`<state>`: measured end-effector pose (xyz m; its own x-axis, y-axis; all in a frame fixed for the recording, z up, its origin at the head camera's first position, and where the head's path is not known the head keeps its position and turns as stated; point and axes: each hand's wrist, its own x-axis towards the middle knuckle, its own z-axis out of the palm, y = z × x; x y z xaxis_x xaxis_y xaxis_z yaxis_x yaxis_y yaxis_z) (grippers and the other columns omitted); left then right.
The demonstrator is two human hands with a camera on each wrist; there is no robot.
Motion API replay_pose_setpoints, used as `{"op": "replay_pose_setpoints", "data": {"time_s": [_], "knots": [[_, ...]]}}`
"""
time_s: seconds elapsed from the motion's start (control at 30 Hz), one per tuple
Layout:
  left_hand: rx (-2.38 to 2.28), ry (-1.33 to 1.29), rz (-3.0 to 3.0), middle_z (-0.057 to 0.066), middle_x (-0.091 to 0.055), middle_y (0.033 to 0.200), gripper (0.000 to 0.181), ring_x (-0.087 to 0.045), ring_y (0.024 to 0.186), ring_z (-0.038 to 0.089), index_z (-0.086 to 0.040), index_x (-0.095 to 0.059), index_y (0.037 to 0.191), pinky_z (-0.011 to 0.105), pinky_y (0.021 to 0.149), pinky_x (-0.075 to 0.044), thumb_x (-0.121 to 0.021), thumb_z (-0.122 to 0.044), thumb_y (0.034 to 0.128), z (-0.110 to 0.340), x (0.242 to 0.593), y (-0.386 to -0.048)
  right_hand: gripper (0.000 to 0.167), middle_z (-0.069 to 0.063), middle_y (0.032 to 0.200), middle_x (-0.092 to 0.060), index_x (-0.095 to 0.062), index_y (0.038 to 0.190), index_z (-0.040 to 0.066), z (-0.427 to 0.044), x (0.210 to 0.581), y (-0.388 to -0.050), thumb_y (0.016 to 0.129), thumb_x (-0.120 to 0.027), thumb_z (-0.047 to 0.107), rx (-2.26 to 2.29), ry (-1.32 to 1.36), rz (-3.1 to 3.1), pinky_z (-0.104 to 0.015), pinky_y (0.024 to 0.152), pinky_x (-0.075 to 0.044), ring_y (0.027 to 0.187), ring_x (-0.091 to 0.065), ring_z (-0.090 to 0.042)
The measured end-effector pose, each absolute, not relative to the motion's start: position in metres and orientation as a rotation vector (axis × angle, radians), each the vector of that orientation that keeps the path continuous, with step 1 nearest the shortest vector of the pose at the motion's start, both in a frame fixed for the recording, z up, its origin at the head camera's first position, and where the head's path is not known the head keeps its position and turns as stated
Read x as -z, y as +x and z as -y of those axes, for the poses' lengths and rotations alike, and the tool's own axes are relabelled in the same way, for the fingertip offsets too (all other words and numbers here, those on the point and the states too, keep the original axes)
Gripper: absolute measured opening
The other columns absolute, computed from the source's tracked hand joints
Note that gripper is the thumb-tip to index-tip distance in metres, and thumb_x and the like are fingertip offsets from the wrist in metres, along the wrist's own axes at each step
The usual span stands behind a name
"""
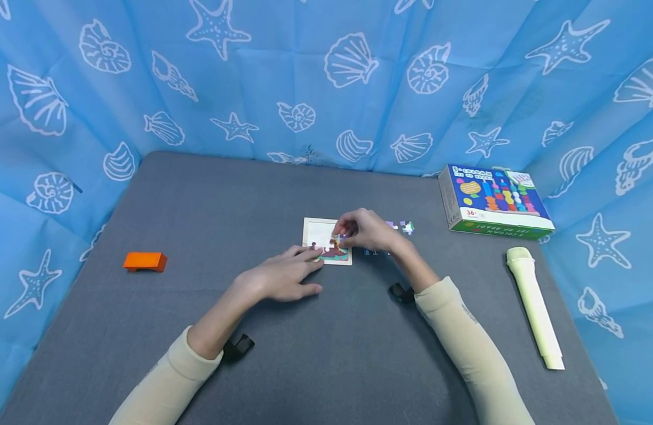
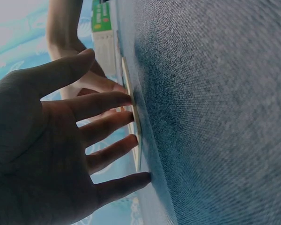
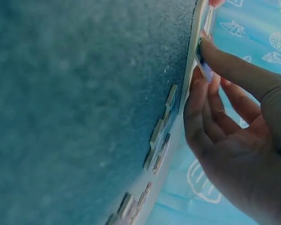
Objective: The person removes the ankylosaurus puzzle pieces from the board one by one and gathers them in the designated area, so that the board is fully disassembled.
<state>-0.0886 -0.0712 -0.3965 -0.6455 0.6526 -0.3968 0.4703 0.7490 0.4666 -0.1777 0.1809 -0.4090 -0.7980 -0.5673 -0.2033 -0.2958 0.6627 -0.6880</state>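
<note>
A small wooden puzzle tray (image 1: 311, 226) lies on the table, partly filled with brown and teal pieces along its near side. My right hand (image 1: 370, 230) is over the tray's right part and pinches a puzzle piece (image 3: 205, 70) between thumb and index finger. My left hand (image 1: 286, 275) rests with spread, fairly straight fingers at the tray's near left edge, its fingertips touching it; the thumb stands apart. Loose puzzle pieces (image 1: 408, 228) lie right of the tray, some hidden behind the right hand. In the right wrist view, several loose pieces (image 3: 157, 133) lie flat on the cloth.
An orange block (image 1: 145, 261) sits at the left. Toward the back right is a colourful toy box (image 1: 498, 200), with a pale yellow-green microphone-shaped object (image 1: 535, 307) in front of it. A blue shell-patterned curtain (image 1: 315, 77) surrounds the grey table (image 1: 225, 195).
</note>
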Motion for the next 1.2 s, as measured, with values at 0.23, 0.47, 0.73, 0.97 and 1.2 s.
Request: {"op": "replay_pose_setpoints", "data": {"time_s": [0.23, 0.47, 0.73, 0.97, 1.2], "knots": [[-0.449, 0.837, -2.399, 0.0, -0.021, 0.184, 0.067, -0.02, 0.17, 0.031, -0.017, -0.04, 0.169, 0.067, 0.13, -0.034, -0.058, -0.047, 0.1118, 0.071, 0.397, -0.089, 0.013, -0.01, 0.102, -0.075, -0.074, 0.105, 0.006, -0.186, 0.409, -0.175, 0.095, -0.082, 0.003, 0.998, -0.754, -2.409, -0.032, 0.086, -0.062, 0.093, -0.071, -0.019], [-0.451, 0.847, -2.395, 0.001, -0.021, 0.184, 0.067, -0.02, 0.17, 0.032, -0.016, -0.04, 0.169, 0.067, 0.13, -0.033, -0.057, -0.046, 0.112, 0.07, 0.398, -0.089, 0.011, -0.012, 0.1, -0.074, -0.074, 0.104, 0.005, -0.194, 0.413, -0.174, 0.096, -0.081, 0.003, 1.104, -0.765, -2.378, -0.03, 0.084, -0.062, 0.089, -0.071, -0.017], [-0.433, 0.83, -2.391, -0.001, -0.019, 0.185, 0.069, -0.018, 0.17, 0.032, -0.018, -0.038, 0.17, 0.068, 0.13, -0.032, -0.057, -0.048, 0.1117, 0.071, 0.399, -0.09, 0.014, -0.013, 0.104, -0.071, -0.07, 0.105, 0.004, -0.2, 0.41, -0.17, 0.096, -0.08, 0.002, 1.2, -0.699, -2.337, -0.023, 0.075, -0.059, 0.084, -0.07, -0.017], [-0.451, 0.842, -2.4, 0.0, -0.02, 0.184, 0.068, -0.019, 0.17, 0.032, -0.016, -0.039, 0.17, 0.07, 0.129, -0.033, -0.057, -0.047, 0.1118, 0.071, 0.398, -0.089, 0.019, -0.018, 0.107, -0.07, -0.07, 0.114, 0.001, -0.224, 0.404, -0.164, 0.097, -0.079, 0.001, 1.259, -0.623, -2.296, -0.024, 0.07, -0.059, 0.086, -0.074, -0.015], [-0.463, 0.845, -2.395, 0.0, -0.02, 0.184, 0.067, -0.018, 0.17, 0.033, -0.016, -0.039, 0.17, 0.073, 0.127, -0.033, -0.057, -0.045, 0.1121, 0.072, 0.396, -0.087, 0.021, -0.017, 0.107, -0.07, -0.071, 0.117, 0.0, -0.263, 0.398, -0.158, 0.098, -0.079, 0.004, 1.248, -0.568, -2.304, -0.027, 0.065, -0.057, 0.084, -0.072, -0.015]]}}
